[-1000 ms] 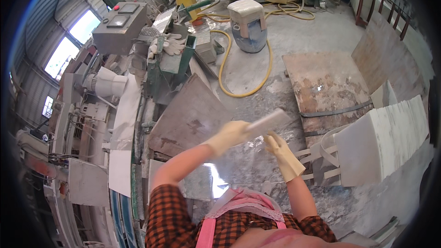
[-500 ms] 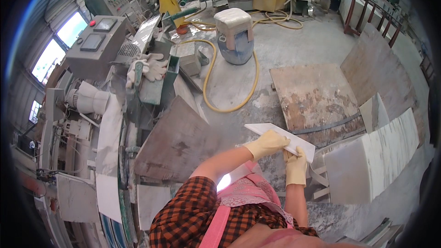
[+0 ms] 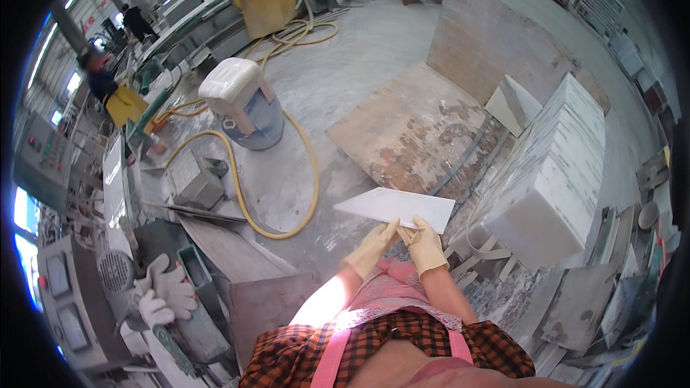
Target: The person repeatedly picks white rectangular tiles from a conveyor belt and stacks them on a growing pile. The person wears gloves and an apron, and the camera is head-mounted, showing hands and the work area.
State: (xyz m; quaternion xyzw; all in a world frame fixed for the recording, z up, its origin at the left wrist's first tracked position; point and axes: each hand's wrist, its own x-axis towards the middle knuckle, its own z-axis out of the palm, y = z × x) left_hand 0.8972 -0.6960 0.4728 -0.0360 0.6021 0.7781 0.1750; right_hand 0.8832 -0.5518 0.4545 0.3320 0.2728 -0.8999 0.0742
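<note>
A thin white stone tile (image 3: 395, 205), with one end cut at a slant, is held out in front of my body. My left hand (image 3: 374, 248), in a pale yellow rubber glove, grips its near edge around the middle. Closer to the squared end, my right hand (image 3: 426, 245), gloved alike, has its thumb on the top face and its fingers beneath. Both hands are closed on the tile. To the right of it stands a stack of white, grey-veined stone tiles (image 3: 535, 219), its lower edge beside wooden slats.
A worn wooden board (image 3: 402, 125) lies ahead, with an upright panel (image 3: 496, 39) behind. A blue drum (image 3: 255, 125) stands inside a loop of yellow hose (image 3: 314, 194). White work gloves (image 3: 169, 287) rest on machinery at left. A person (image 3: 108, 86) in a yellow apron is far left.
My view and body have turned right, toward the tile stack. The tile now lies flatter, its broad face showing. My left hand has shifted from over the tile to its near edge.
</note>
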